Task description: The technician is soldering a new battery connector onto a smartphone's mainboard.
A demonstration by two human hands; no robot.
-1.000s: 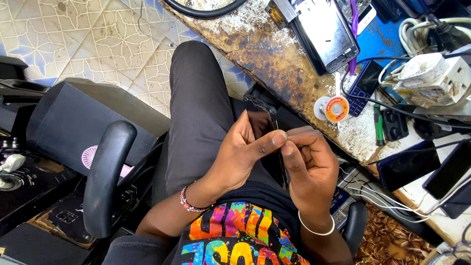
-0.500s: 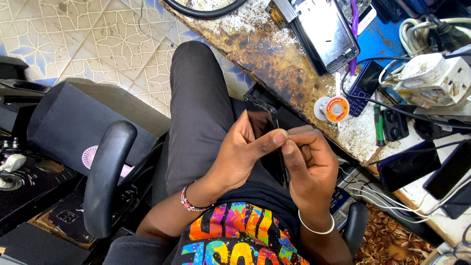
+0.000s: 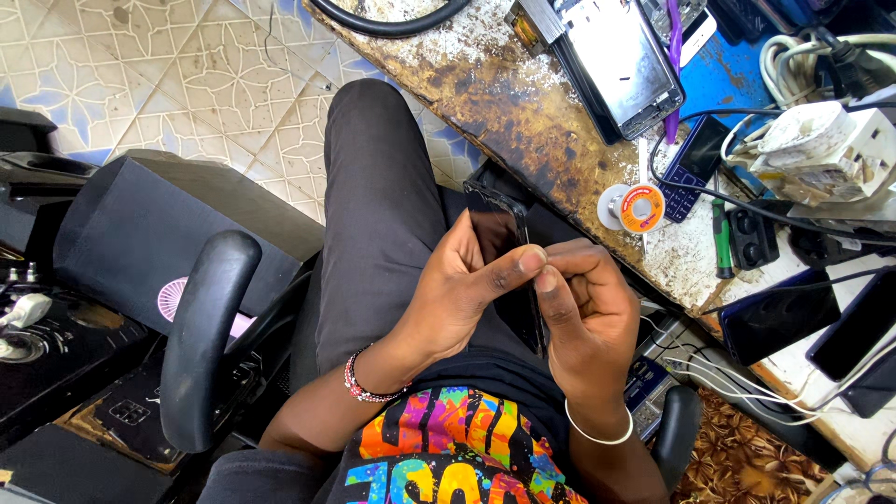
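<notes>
nearest the camera sits a bright multicoloured print on a black shirt (image 3: 457,448), with a beaded bracelet (image 3: 359,381) on the left wrist and a thin white bangle (image 3: 597,434) on the right. both hands meet over the lap: the left hand (image 3: 457,299) cups a black phone (image 3: 504,247) from beneath and from the left, its thumb stretched across to press the phone's right edge; the right hand (image 3: 583,313) is curled shut against that same edge, fingertips pinched together right beside the left thumb, so the two hands touch there. the phone stands tilted, its dark face turned up, its top end poking out above the left fingers, over the thigh in dark grey trousers (image 3: 378,205). to the left a black chair armrest (image 3: 205,336) curves up, with a black speaker box (image 3: 140,233) behind it on the patterned tile floor (image 3: 187,56). just beyond the knees runs a worn, stained workbench (image 3: 523,112). on it lie a spool of solder wire (image 3: 639,207), a small blue keypad phone (image 3: 695,168), an opened phone housing (image 3: 621,61) with a purple tool across it, a white power strip (image 3: 821,154), and two dark phones (image 3: 779,317) at the right end
</notes>
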